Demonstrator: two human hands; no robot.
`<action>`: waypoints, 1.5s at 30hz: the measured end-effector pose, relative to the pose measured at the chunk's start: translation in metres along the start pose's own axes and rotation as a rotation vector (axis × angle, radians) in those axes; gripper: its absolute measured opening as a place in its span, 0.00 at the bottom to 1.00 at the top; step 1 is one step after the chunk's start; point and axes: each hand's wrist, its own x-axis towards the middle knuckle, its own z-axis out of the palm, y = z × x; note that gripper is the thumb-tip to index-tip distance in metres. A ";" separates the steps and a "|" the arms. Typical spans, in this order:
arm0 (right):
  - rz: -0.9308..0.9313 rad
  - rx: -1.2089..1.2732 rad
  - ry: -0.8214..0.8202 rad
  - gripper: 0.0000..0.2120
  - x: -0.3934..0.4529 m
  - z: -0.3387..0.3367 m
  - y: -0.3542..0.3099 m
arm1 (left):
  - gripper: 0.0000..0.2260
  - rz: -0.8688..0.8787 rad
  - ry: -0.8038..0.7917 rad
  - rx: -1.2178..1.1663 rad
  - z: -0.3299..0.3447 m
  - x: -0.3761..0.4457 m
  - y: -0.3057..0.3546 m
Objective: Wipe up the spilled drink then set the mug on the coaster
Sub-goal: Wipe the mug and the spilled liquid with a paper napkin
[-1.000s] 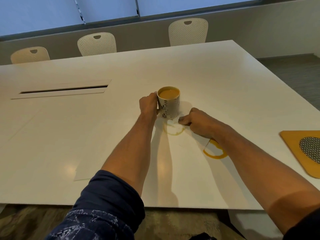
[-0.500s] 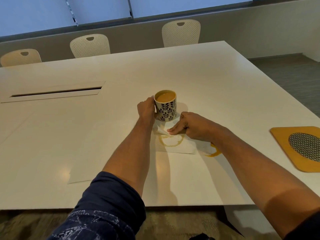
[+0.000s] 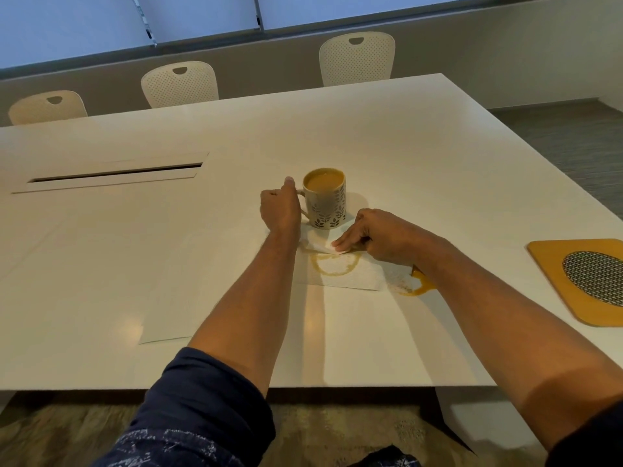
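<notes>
A leaf-patterned mug point(image 3: 326, 200) full of milky brown drink stands on the white table point(image 3: 421, 156). My left hand point(image 3: 280, 207) grips its handle. A white paper towel point(image 3: 350, 273) lies flat just in front of the mug, with a brown ring soaked through it. My right hand point(image 3: 377, 234) presses fingers on the towel's folded far edge. A brown ring of spilled drink point(image 3: 419, 286) shows at the towel's right corner, partly under my right forearm. The orange coaster point(image 3: 586, 281) with a dark mesh oval lies at the table's right edge.
A long cable slot point(image 3: 114, 174) is cut into the table at the left. A faint rectangular sheet point(image 3: 161, 318) lies near the front edge. Three cream perforated chairs point(image 3: 357, 59) stand along the far side, below the window blinds.
The towel has been spread flat over the ring in front of the mug and the stain has soaked through. My right hand has moved slightly toward me on the towel. The mug stays in my left hand.
</notes>
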 end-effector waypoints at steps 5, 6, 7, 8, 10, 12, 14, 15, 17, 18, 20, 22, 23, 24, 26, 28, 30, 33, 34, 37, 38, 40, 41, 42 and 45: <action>0.014 0.022 -0.005 0.18 -0.002 0.000 0.003 | 0.15 0.524 0.035 0.180 -0.014 -0.037 0.001; 0.016 0.029 -0.009 0.18 -0.002 0.000 0.003 | 0.16 0.676 -0.032 0.256 -0.017 -0.044 -0.001; 0.023 0.039 -0.010 0.19 -0.002 0.000 0.004 | 0.16 0.798 -0.122 0.342 -0.020 -0.050 -0.004; 0.032 0.049 -0.007 0.20 -0.003 0.000 0.004 | 0.17 0.876 -0.227 0.429 -0.022 -0.055 -0.007; 0.031 0.022 0.009 0.23 -0.002 -0.001 0.007 | 0.15 0.949 -0.406 0.597 -0.023 -0.060 -0.009; 0.024 -0.035 0.007 0.22 -0.001 -0.003 0.008 | 0.12 0.978 -0.512 0.766 -0.023 -0.063 -0.011; 0.041 -0.054 -0.001 0.19 0.001 -0.005 0.010 | 0.09 0.984 -0.563 0.914 -0.021 -0.062 -0.016; 0.063 -0.031 -0.001 0.18 0.001 -0.006 0.011 | 0.08 0.967 -0.574 0.969 -0.021 -0.062 -0.018; 0.099 0.021 0.003 0.17 0.000 -0.007 0.011 | 0.07 0.901 -0.600 1.032 -0.021 -0.061 -0.021; 0.105 0.032 0.001 0.16 -0.001 -0.008 0.011 | 0.06 0.876 -0.612 1.046 -0.021 -0.061 -0.021; 0.111 0.036 -0.004 0.14 -0.004 -0.010 0.010 | 0.05 0.855 -0.623 1.067 -0.021 -0.061 -0.021; 0.120 0.043 -0.001 0.13 -0.008 -0.013 0.011 | 0.05 0.862 -0.631 1.081 -0.019 -0.063 -0.020; 0.124 0.050 0.002 0.13 -0.010 -0.015 0.012 | 0.06 0.867 -0.636 1.083 -0.018 -0.064 -0.020; 0.123 0.053 0.006 0.13 -0.012 -0.016 0.012 | 0.06 0.871 -0.642 1.086 -0.017 -0.065 -0.019; 0.117 0.047 0.010 0.12 -0.016 -0.019 0.013 | 0.08 0.874 -0.653 1.092 -0.014 -0.069 -0.019; 0.131 0.037 0.015 0.11 -0.019 -0.022 0.015 | 0.09 0.870 -0.660 1.097 -0.010 -0.071 -0.018; 0.147 0.005 0.025 0.10 -0.021 -0.025 0.017 | 0.09 0.863 -0.665 1.107 -0.007 -0.072 -0.017; 0.154 -0.094 0.037 0.08 -0.025 -0.029 0.020 | 0.09 0.847 -0.675 1.110 -0.002 -0.075 -0.016; 0.173 -0.111 0.038 0.07 -0.026 -0.029 0.021 | 0.10 0.844 -0.676 1.111 -0.001 -0.077 -0.015; 0.239 -0.180 0.051 0.06 -0.030 -0.031 0.024 | 0.14 0.854 -0.684 1.110 0.005 -0.081 -0.015; 0.241 -0.237 0.062 0.06 -0.031 -0.031 0.025 | 0.14 0.860 -0.692 1.111 0.007 -0.083 -0.014; 0.224 -0.342 0.086 0.07 -0.033 -0.033 0.025 | 0.11 0.877 -0.712 1.122 0.011 -0.087 -0.014; 0.223 -0.366 0.089 0.07 -0.034 -0.034 0.026 | 0.10 0.886 -0.719 1.127 0.013 -0.089 -0.014; 0.234 -0.370 0.083 0.06 -0.034 -0.035 0.027 | 0.09 0.890 -0.722 1.129 0.014 -0.090 -0.013; 0.291 -0.343 0.035 0.06 -0.036 -0.037 0.029 | 0.09 0.890 -0.717 1.125 0.018 -0.093 -0.014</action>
